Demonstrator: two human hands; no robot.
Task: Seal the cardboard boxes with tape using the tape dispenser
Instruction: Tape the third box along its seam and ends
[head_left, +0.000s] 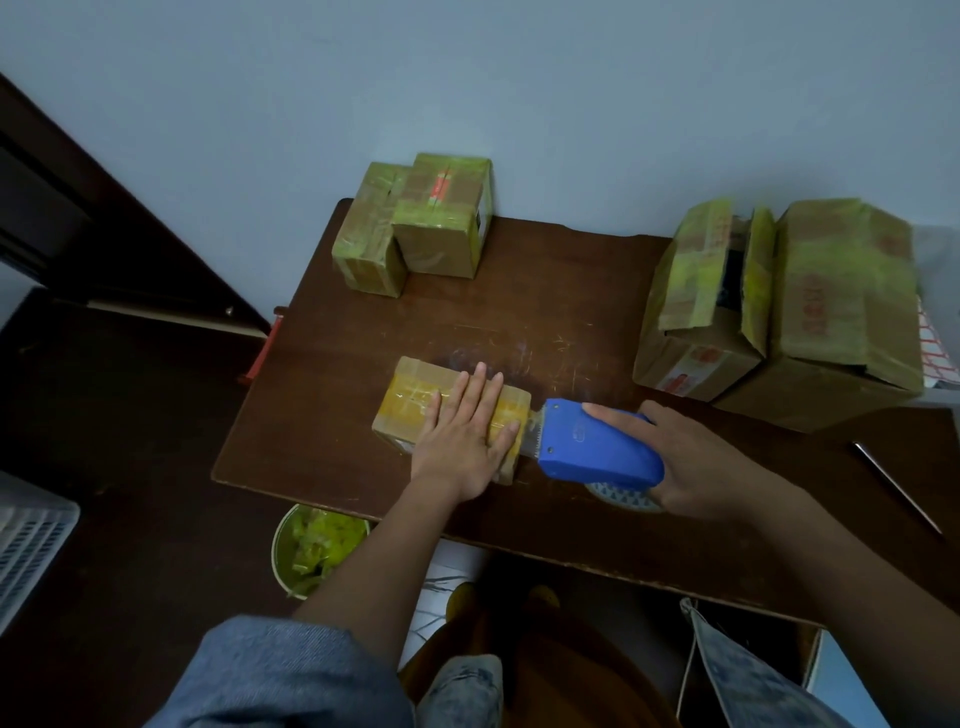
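While the left hand (462, 434) lies flat, fingers straight, pressing down on a small cardboard box (449, 415) near the front edge of a dark wooden table (545, 291), the right hand (696, 457) curls its fingers around a blue tape dispenser (597, 441). The dispenser's toothed blade meets the box's right end, where yellowish tape crosses the top. Two taped boxes (415, 223) stand together at the table's back edge against the pale wall. Two larger boxes (779, 306) stand at the right side, the nearer with its taped flaps partly raised. A thin metal rod (898, 488) lies at the table's right front. Below the table's front edge, a round bin (317, 545) holds crumpled greenish-yellow tape scraps. Denim sleeves cover both upper arms.
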